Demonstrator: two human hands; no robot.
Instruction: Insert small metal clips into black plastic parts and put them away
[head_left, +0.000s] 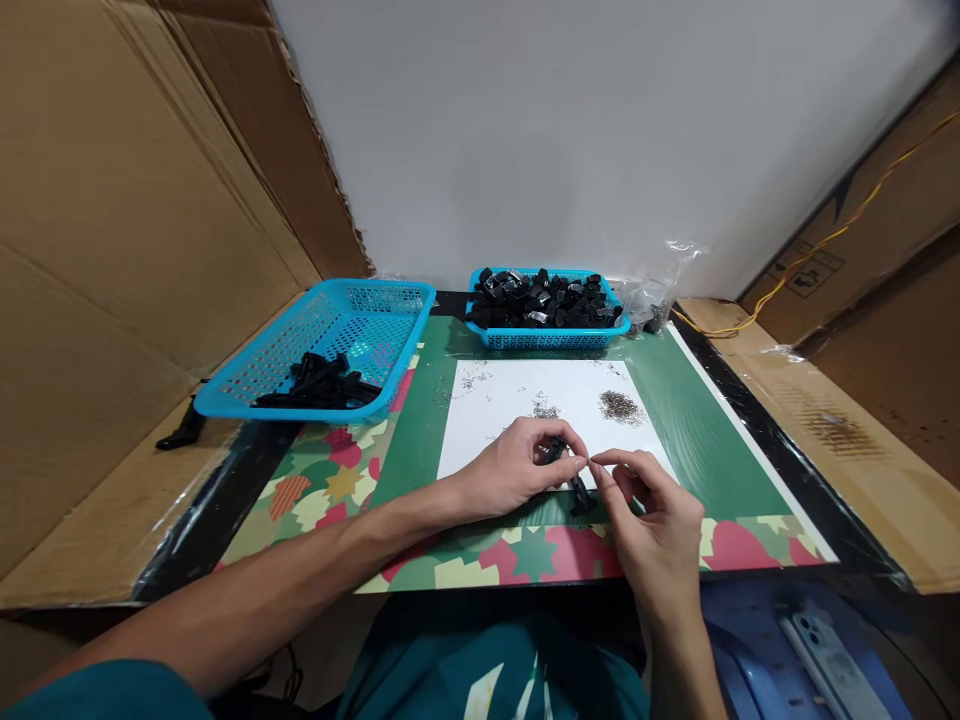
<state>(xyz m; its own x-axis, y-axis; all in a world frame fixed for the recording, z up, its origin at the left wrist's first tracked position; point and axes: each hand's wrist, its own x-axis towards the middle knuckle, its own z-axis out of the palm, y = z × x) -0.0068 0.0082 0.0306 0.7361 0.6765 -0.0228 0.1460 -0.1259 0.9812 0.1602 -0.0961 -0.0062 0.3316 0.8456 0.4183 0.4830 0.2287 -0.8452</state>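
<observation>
I had the left hand [517, 462] curled around a black plastic part [580, 496] over the near side of a white sheet [480, 425]. The right hand [654, 505] held its thumb and index tips together just beside the left fingertips; anything between them was too small for me to see. Beyond, I saw tiny metal pieces [620, 407] heaped on the sheet, a crowded blue basket [551, 340] behind it, and a partly filled blue basket [367, 325] at left
</observation>
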